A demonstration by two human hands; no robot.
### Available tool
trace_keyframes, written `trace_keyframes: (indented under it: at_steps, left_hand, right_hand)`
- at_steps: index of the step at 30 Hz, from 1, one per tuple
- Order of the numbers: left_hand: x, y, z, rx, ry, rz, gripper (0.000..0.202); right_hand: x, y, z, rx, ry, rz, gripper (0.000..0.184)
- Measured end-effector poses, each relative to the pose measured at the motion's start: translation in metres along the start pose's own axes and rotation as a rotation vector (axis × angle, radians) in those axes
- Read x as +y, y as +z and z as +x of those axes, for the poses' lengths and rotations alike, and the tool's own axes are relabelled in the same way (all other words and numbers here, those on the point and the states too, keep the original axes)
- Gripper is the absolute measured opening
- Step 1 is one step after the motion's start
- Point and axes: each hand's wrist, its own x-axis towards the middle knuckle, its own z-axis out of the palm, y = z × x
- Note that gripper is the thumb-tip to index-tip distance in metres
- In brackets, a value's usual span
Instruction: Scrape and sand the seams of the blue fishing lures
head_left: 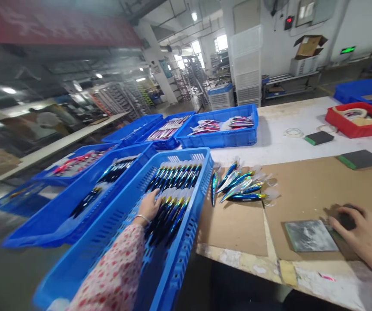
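Head view: left hand (149, 208) reaches into the blue crate (207, 162), its fingers at the left end of the nearer row of lures (173, 216); whether they grip one, I cannot tell. Right-hand fingers (354, 212) curve around a dark block (347, 221) above the cardboard-covered worktop (305, 185), grip unclear.

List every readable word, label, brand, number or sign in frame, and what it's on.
Nothing reads clearly enough to quote.
Red banner, upper left: large pale characters, too blurred to read.
Green lit sign, right wall: too small to read.
Red lit display, upper right wall: glowing mark, too small to make out.
Fishing lures on the cardboard: any lettering is too small to read.
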Motion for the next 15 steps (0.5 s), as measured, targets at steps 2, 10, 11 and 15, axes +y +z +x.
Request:
trace_keyframes:
  at_steps: [2,10,11,15]
  left_hand:
    - [0.040,-0.012,0.008,0.022,0.126,-0.040,0.047]
    - [0.202,0.040,0.031,-0.206,0.308,-0.004,0.043]
    - [0.210,0.050,0.035,-0.216,0.250,0.025,0.042]
    - [0.220,0.077,0.047,-0.200,0.056,0.104,0.042]
  right_hand:
    - [-0.006,-0.003,-0.001,-0.026,-0.049,-0.075,0.044]
    - [-0.016,-0.003,-0.005,-0.014,-0.090,-0.167,0.041]
    - [-0.020,-0.004,-0.005,-0.012,-0.087,-0.171,0.039]
    - [-0.031,-0.009,-0.005,-0.018,-0.075,-0.183,0.032]
